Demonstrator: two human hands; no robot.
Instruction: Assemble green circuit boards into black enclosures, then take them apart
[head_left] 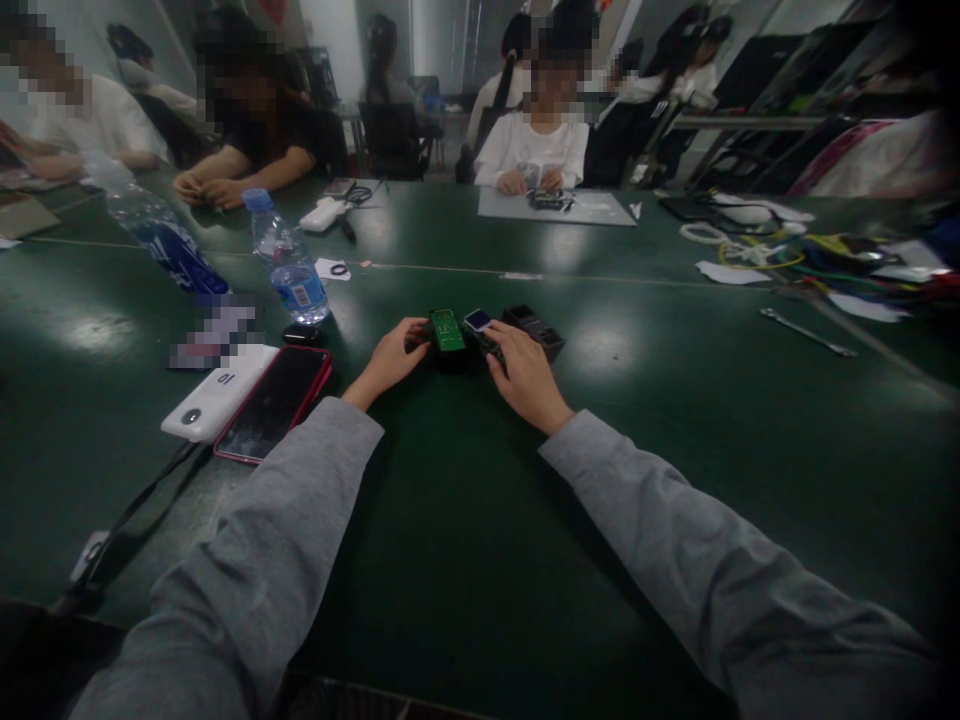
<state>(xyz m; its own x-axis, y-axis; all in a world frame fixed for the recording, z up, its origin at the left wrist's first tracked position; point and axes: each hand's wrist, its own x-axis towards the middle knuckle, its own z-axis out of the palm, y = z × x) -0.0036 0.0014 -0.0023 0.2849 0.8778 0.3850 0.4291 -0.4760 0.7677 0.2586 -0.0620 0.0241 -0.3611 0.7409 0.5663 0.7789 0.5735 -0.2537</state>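
The green board (448, 331) lies mid-worktop (465, 500) between the hands, long axis near to far, far end leaning left. The left hand (394, 358) curls beside it, the right hand (525, 375) partly covers a device (478, 321) pointing far-left; whether either's fingers grip, I cannot tell. Black case (537, 328) right; phone (274, 402) left.
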